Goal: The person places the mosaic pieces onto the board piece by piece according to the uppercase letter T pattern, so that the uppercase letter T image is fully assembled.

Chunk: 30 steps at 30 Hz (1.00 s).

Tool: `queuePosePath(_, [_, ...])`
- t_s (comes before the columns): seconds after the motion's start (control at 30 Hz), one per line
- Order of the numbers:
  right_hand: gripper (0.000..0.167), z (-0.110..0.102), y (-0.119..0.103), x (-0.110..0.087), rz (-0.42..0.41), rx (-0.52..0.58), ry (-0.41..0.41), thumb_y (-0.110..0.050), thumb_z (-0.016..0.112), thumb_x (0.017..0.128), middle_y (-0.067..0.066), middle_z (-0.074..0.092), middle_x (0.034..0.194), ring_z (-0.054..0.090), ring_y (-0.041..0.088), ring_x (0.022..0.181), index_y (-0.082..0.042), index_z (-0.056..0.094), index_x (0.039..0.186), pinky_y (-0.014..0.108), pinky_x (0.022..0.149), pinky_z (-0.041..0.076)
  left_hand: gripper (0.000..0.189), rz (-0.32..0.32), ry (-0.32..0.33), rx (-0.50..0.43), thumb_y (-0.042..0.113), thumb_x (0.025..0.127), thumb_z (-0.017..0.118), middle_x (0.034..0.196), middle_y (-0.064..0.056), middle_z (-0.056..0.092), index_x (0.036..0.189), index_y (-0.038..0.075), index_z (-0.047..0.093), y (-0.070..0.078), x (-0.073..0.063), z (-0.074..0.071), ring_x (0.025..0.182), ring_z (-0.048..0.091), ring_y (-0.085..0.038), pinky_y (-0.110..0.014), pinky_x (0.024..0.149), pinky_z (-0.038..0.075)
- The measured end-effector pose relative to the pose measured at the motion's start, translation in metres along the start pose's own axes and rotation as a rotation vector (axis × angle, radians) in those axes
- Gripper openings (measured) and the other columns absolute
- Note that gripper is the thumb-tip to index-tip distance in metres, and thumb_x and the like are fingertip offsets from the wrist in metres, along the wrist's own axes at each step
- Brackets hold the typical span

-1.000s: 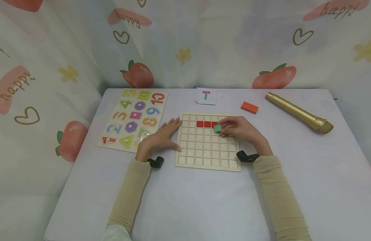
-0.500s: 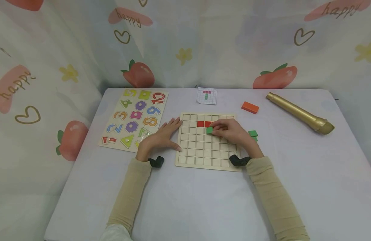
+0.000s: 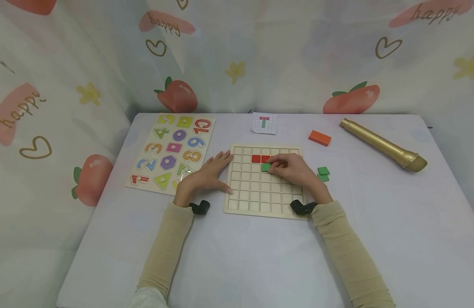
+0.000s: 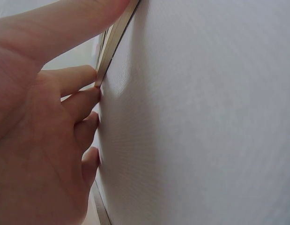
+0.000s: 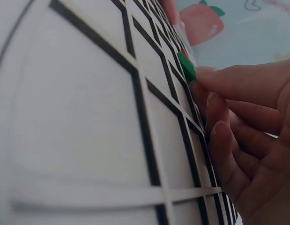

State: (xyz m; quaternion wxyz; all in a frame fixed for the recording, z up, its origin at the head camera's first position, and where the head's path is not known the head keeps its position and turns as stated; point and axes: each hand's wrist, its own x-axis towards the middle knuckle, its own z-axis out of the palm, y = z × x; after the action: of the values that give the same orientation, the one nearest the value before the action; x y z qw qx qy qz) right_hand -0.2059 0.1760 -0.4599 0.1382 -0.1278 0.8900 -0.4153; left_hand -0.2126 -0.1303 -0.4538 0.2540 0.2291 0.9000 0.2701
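Note:
A wooden grid board [image 3: 246, 196] lies flat on the table. Along its left edge rests my left hand [image 3: 208, 174], fingers spread; the left wrist view shows the fingertips and thumb of that hand [image 4: 41, 117] touching the board's edge [image 4: 112, 44]. Two red tiles [image 3: 256, 158] show in an upper row; the right hand covers the squares beside them. Thumb and finger of my right hand [image 3: 292, 169] pinch a green square tile [image 3: 265, 167] at the square just below the right visible red one. Seen from the right wrist, the green tile [image 5: 186, 65] looks tilted against the board.
Two loose green tiles [image 3: 323, 171] lie right of the board, overlapping. Behind it are a card with a T pattern [image 3: 264, 123] and an orange block [image 3: 319, 137]. A gold microphone [image 3: 383, 145] lies far right. A number puzzle board [image 3: 144, 188] lies left, partly under the left forearm.
My right hand has carried the green tile leftward, from the right end of the red row to below its middle, uncovering the loose green tiles. The left hand has stayed put.

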Motion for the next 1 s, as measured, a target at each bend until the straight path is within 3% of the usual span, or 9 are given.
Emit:
queuePosePath(0.23, [0.025,0.004,0.000,0.002,0.013,-0.005,0.016,-0.018,0.071,0.096,0.007,0.070,0.097,0.059,0.021,0.086,-0.008,0.075,0.119,0.030,0.077,0.049,0.117,0.004,0.005,0.004,0.036,0.079,0.090,0.175,-0.003,0.002,0.166,0.012,0.015,-0.001,-0.001,0.001,0.162,-0.006,-0.021,-0.042,0.132,-0.006])
queuePosePath(0.43, [0.023,-0.002,0.003,0.001,-0.001,-0.001,0.011,-0.019,0.071,0.096,0.006,0.071,0.099,0.062,0.021,0.089,-0.013,0.075,0.118,0.033,0.083,0.051,0.118,0.004,0.014,-0.001,0.037,0.078,0.090,0.175,-0.002,0.002,0.166,0.012,0.015,0.000,-0.002,0.002,0.162,-0.006,-0.021,-0.043,0.132,-0.005])
queuePosePath(0.67, [0.029,-0.023,0.009,-0.007,0.009,0.029,0.027,-0.021,0.069,0.098,0.011,0.072,0.108,0.066,0.023,0.095,-0.011,0.072,0.126,0.030,0.085,0.053,0.118,-0.005,0.013,0.004,0.037,0.078,0.090,0.175,-0.002,0.002,0.166,0.013,0.015,0.000,-0.002,0.002,0.162,-0.007,-0.021,-0.042,0.132,-0.005])
queuePosePath(1.0, [0.034,-0.057,0.020,-0.021,0.048,0.002,0.075,-0.023,0.069,0.098,0.014,0.071,0.116,0.064,0.025,0.095,-0.009,0.070,0.129,0.025,0.076,0.052,0.117,-0.015,0.005,-0.010,0.036,0.080,0.089,0.175,-0.001,0.000,0.167,0.014,0.014,0.001,-0.003,0.001,0.161,-0.007,-0.020,-0.041,0.132,-0.007])
